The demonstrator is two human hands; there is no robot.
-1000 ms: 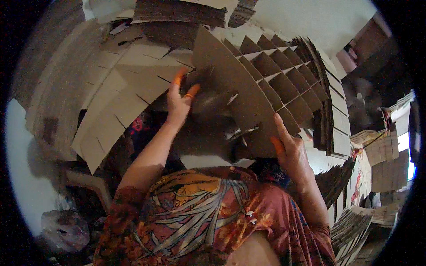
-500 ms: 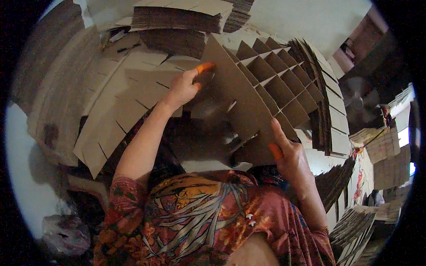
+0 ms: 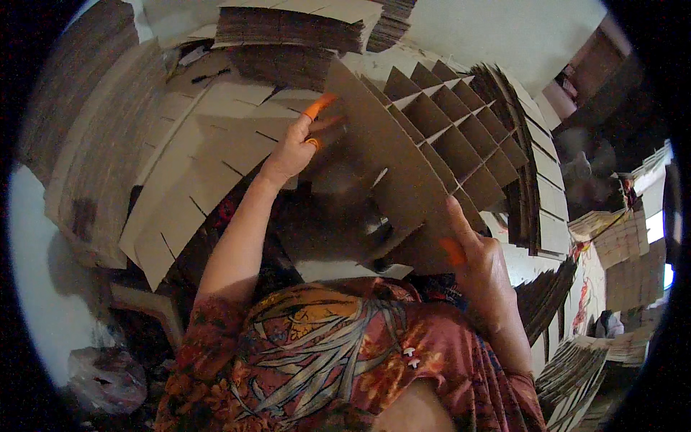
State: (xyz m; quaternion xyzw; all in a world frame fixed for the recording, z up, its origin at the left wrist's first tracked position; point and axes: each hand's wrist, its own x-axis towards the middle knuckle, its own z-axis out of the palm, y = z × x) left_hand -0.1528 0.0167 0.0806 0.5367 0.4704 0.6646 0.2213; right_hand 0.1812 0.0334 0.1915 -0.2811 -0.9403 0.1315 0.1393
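Observation:
A brown cardboard divider grid (image 3: 439, 133) stands tilted in front of me, its slotted strips crossing into square cells. One long cardboard panel (image 3: 389, 144) forms its left side. My right hand (image 3: 476, 263) grips the near end of that panel, thumb along its top edge and an orange-covered finger against its face. Beside the panel's far end is my left hand (image 3: 291, 155), fingers apart, with orange covers; the outstretched index finger reaches the panel's edge. Whether it presses on the cardboard I cannot tell. Slotted cardboard sheets (image 3: 194, 165) lie under and left of my left forearm.
Tall cardboard stacks (image 3: 93, 137) rise at the left. Another stack (image 3: 288, 32) lies at the far side. Slotted strips (image 3: 543, 173) stand right of the grid. A fan (image 3: 579, 155) is farther right; a plastic bag (image 3: 108, 378) sits at lower left.
My left hand has shifted slightly left and its fingers have spread. The divider grid has moved a little to the right and nearer, with my right hand still on it.

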